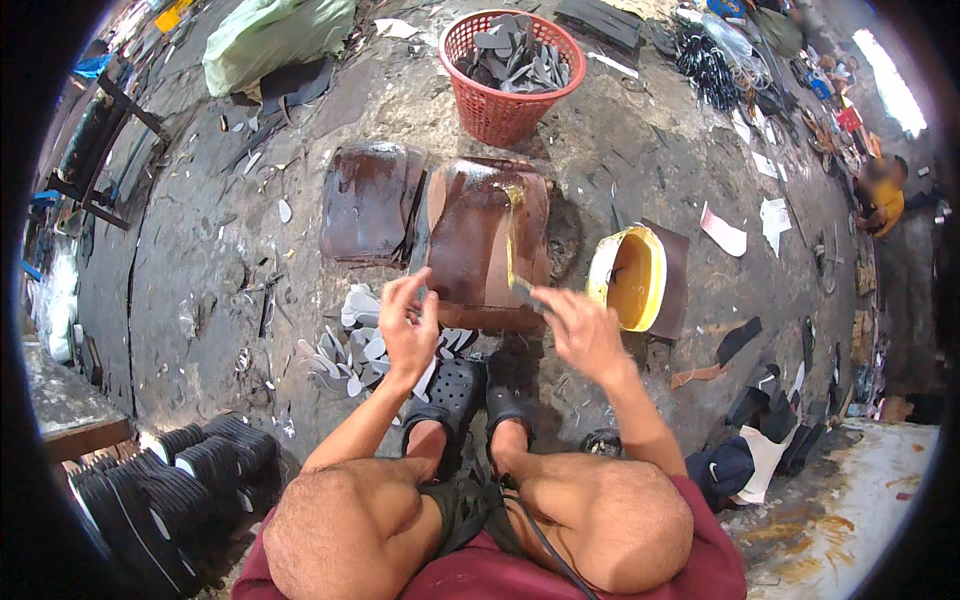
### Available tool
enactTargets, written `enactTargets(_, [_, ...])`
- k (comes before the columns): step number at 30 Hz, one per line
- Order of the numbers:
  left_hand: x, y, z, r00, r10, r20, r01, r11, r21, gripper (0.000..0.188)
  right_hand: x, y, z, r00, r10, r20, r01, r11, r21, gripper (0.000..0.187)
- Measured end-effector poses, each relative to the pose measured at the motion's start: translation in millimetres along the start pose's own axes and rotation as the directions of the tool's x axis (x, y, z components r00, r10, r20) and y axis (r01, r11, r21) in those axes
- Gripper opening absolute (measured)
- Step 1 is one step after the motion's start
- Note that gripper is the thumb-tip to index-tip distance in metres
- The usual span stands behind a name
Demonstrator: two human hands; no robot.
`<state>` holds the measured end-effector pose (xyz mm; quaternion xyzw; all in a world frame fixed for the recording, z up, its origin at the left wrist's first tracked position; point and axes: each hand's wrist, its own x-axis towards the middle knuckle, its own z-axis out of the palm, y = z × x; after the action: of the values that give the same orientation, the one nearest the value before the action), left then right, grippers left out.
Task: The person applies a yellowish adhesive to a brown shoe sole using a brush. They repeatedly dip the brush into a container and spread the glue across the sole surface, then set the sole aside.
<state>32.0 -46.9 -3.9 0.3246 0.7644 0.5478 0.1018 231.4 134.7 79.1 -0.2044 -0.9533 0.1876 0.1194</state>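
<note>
A stack of brown sheets (468, 245) lies on the ground just ahead of my feet, with a strip of yellow glue (513, 235) running down its top. My right hand (588, 335) is closed on a small dark flat spreader (526, 294), whose tip meets the lower end of the glue. Over the stack's near left corner, my left hand (408, 328) has its fingers apart and holds nothing that I can see. To the right stands a yellow-rimmed tub of amber glue (630, 290). A second stack of brown sheets (368, 205) lies to the left.
Grey cut pieces (345, 355) are scattered by my left foot. Beyond the stacks stands a red basket (505, 112) of grey pieces. Rows of black soles (150, 500) stand at lower left. A person (882, 195) sits at far right. Scraps litter the floor.
</note>
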Motion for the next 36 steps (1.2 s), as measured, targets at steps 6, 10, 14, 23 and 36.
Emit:
enactTargets(6, [-3,-21,-6,0.903,-0.422,0.081,0.429,0.882,-0.196,0.049,5,-33,-13,0.996,0.039,-0.077,-0.024,0.982,0.186,0.038])
enactTargets(10, [1,-11,8,0.917,-0.388,0.092,0.399,0.898,-0.186,0.05,76,6,-1,0.991,-0.092,-0.099,0.076,0.985,-0.156,0.036])
enactTargets(14, [1,-18,-1,0.898,-0.429,0.102,0.441,0.871,-0.218,0.05,144,4,-10,0.985,-0.09,0.15,0.113,0.981,-0.155,0.033])
enactTargets(23, [1,-11,-10,0.881,-0.452,0.141,0.474,0.848,-0.236,0.046,106,-1,18,0.995,-0.084,0.048,0.081,0.994,0.069,0.033])
enactTargets(36, [9,10,-2,0.847,-0.513,0.14,0.514,0.722,-0.463,0.039,-9,-32,29,0.978,-0.182,0.102,0.175,0.981,0.08,0.049])
